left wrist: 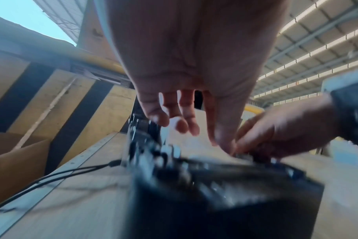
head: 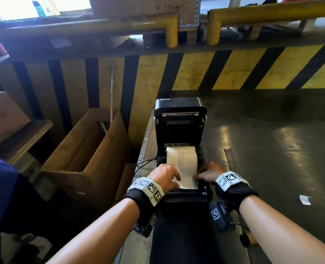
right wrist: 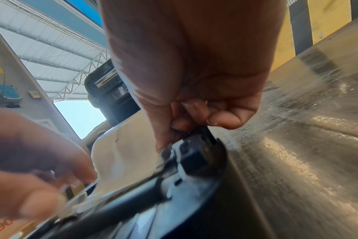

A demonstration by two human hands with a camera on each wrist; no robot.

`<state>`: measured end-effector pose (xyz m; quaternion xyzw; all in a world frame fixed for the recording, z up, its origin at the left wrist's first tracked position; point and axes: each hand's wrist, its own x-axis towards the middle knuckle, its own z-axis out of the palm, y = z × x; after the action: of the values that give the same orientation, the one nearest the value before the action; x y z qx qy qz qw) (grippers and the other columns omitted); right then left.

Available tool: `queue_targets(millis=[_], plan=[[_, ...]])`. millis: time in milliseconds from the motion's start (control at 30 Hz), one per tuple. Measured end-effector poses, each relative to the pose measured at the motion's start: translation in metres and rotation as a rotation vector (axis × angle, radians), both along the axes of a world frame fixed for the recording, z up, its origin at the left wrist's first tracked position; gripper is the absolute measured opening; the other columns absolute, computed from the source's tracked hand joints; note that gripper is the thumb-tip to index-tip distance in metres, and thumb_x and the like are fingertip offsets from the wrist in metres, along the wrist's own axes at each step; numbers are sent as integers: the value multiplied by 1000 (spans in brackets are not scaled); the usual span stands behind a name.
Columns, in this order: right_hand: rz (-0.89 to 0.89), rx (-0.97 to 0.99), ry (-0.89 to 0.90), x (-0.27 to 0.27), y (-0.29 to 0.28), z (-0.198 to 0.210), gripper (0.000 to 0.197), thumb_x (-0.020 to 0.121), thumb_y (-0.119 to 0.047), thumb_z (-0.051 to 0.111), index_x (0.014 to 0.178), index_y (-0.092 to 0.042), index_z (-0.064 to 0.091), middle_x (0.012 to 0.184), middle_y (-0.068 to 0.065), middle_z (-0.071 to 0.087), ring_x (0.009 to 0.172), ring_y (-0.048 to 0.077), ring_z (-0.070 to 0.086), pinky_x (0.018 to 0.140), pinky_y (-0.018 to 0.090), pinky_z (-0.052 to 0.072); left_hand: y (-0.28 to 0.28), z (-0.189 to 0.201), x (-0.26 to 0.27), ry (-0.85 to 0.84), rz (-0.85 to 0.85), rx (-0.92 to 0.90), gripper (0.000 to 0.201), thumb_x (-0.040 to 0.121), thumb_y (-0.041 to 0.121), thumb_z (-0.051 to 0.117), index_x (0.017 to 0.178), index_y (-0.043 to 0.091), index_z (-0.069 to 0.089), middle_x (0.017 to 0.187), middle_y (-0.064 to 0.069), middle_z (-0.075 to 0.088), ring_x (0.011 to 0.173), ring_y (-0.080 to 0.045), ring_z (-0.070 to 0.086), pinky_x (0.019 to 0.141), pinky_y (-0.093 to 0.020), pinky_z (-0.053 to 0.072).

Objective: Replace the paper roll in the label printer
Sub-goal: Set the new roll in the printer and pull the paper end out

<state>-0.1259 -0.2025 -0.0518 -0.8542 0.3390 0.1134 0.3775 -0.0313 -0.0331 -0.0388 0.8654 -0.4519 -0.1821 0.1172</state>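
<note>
A black label printer (head: 179, 128) stands with its lid raised. A white paper roll (head: 181, 156) lies in its bay, and its loose end (head: 186, 181) is drawn forward over the front edge. My left hand (head: 174, 178) lies on the strip's left side with fingers fairly straight; in the left wrist view these fingers (left wrist: 184, 126) hang loose over the paper. My right hand (head: 198, 175) sits at the strip's right edge. In the right wrist view its curled fingers (right wrist: 180, 126) grip a black paper guide (right wrist: 196, 145) on the printer.
An open cardboard box (head: 89, 149) stands left of the printer, with a thin cable (head: 146, 161) running from it. A yellow-and-black striped wall (head: 234, 69) rises behind. Glossy floor (head: 272, 140) lies to the right with a white scrap (head: 305, 199).
</note>
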Motion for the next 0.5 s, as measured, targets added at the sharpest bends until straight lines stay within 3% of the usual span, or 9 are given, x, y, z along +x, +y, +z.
queue_targets(millis=[133, 333, 500], plan=[[-20, -53, -29, -4, 4, -3, 31, 74, -34, 70, 98, -15, 74, 108, 10, 72, 99, 25, 65, 69, 20, 40, 1, -8, -1, 2, -52, 54, 22, 82, 30, 66, 101, 21, 72, 110, -5, 62, 103, -24, 59, 86, -33, 49], [-24, -96, -65, -7, 7, -7, 32, 76, -36, 68, 100, -15, 73, 108, 11, 72, 101, 27, 66, 70, 19, 40, 3, -3, -5, -54, -134, 55, 20, 88, 25, 59, 102, 17, 71, 110, -6, 61, 106, -24, 57, 89, -36, 50], [-22, -221, -173, -21, 11, -6, 35, 72, -38, 68, 96, -13, 65, 97, 11, 70, 89, 30, 66, 72, 28, 50, 6, -3, -8, -45, -154, 46, 21, 88, 22, 59, 102, 16, 72, 108, -7, 61, 104, -25, 58, 89, -36, 50]])
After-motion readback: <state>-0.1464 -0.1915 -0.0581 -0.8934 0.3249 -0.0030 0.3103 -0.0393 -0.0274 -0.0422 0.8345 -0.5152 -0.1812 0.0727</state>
